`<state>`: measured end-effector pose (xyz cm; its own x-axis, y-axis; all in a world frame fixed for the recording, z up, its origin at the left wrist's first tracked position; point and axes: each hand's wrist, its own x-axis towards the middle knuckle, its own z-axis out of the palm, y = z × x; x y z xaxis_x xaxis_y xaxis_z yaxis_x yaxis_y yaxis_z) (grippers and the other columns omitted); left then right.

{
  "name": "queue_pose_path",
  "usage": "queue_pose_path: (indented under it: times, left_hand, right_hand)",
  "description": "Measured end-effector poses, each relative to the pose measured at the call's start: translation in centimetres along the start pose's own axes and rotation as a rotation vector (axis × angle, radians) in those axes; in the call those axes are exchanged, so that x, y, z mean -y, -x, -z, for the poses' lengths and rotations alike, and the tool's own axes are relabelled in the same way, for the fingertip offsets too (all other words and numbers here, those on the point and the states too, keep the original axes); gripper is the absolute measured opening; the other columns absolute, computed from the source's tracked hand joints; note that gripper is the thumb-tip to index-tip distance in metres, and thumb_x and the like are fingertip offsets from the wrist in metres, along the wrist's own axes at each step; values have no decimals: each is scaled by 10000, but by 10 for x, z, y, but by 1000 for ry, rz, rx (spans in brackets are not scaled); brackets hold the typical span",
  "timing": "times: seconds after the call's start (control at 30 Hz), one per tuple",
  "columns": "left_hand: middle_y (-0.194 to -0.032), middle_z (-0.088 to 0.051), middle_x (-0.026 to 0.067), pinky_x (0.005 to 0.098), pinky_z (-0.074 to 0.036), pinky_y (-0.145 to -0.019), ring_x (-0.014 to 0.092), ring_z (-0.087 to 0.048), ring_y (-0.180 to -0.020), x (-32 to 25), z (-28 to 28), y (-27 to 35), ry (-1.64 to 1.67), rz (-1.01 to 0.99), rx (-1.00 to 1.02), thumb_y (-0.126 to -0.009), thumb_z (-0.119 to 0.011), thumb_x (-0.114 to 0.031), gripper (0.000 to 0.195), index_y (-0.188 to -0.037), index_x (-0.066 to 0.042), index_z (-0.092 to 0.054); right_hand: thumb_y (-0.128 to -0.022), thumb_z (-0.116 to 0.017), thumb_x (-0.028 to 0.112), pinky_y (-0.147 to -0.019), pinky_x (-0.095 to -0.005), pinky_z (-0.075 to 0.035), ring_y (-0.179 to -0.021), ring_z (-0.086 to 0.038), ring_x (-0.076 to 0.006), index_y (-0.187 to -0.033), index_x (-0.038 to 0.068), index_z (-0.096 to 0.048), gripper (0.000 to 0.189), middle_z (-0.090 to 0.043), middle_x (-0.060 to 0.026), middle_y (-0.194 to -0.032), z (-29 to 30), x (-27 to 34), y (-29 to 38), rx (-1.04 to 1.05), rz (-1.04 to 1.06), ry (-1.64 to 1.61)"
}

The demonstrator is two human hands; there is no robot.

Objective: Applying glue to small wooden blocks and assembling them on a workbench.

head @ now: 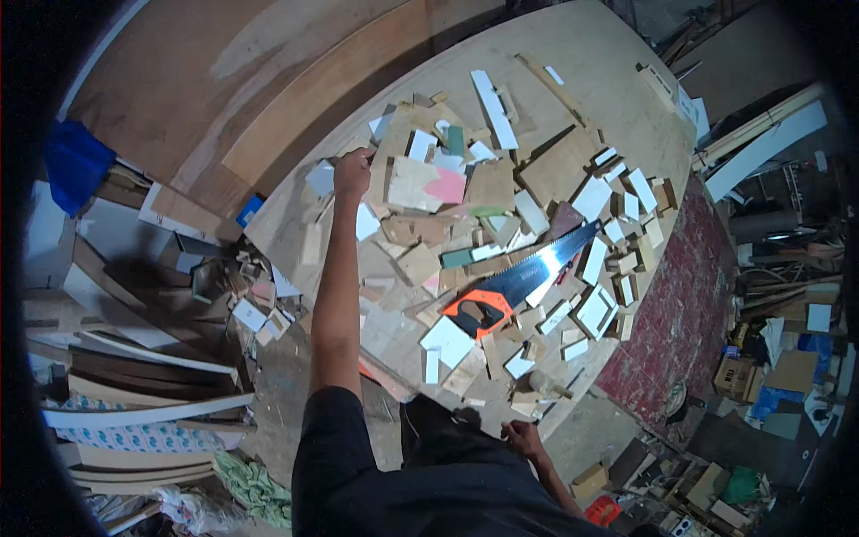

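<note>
My left hand [352, 173], arm stretched out, is at the far left part of a heap of wood offcuts. Its fingers curl beside the edge of a plywood piece [384, 161]; whether they grip it is hidden. Low by the near table edge is my right hand [522, 440], its fingers bent, and I cannot make out anything in them. A handsaw [530, 272] with an orange and black handle [484, 310] lies across the offcuts, blade pointing up and right. Near the handle rests a white board piece [448, 341]. A pink-marked board [424, 184] lies farther up the heap.
The offcuts spread over a large wooden worktable [570, 40]. A small white frame [596, 311] lies toward its right side. More scraps [258, 309] are piled left of the table. Stacked panels [154, 409] stand at lower left, and boxes [735, 376] clutter the right floor.
</note>
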<state>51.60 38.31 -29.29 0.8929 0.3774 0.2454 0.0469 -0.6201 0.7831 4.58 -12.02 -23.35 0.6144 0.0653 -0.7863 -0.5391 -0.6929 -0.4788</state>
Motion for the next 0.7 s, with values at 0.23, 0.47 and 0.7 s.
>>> queue_pose_path:
  times: [0.23, 0.47, 0.7]
  left_hand:
    - [-979, -609, 207, 452, -473, -822, 376, -585, -950, 31, -39, -76, -338, -192, 86, -785, -459, 30, 333, -1071, -52, -606]
    - [-1122, -548, 138, 442, -477, -873, 334, -543, -1056, 54, -88, -95, -512, -228, 142, -823, -467, 10, 344, -1142, -83, -558]
    - [-1112, -553, 125, 420, -461, -884, 340, -526, -1048, 31, -71, -103, -445, -269, 285, -790, -526, -16, 321, -1103, -83, -557]
  right_hand:
    - [-907, -522, 416, -589, -334, -463, -633, -593, -155, -798, -4, -659, 455, -630, -109, -673, 10, 28, 22, -12, -90, 84]
    - [-899, -520, 434, -588, -330, -448, -641, -580, -148, -778, 5, -653, 466, -625, -100, -678, 12, -2, 45, -66, -138, -68]
    - [-891, -533, 450, -587, -307, -429, -639, -543, -122, -794, -13, -636, 485, -602, -52, -675, 16, 11, 53, 12, -164, -91]
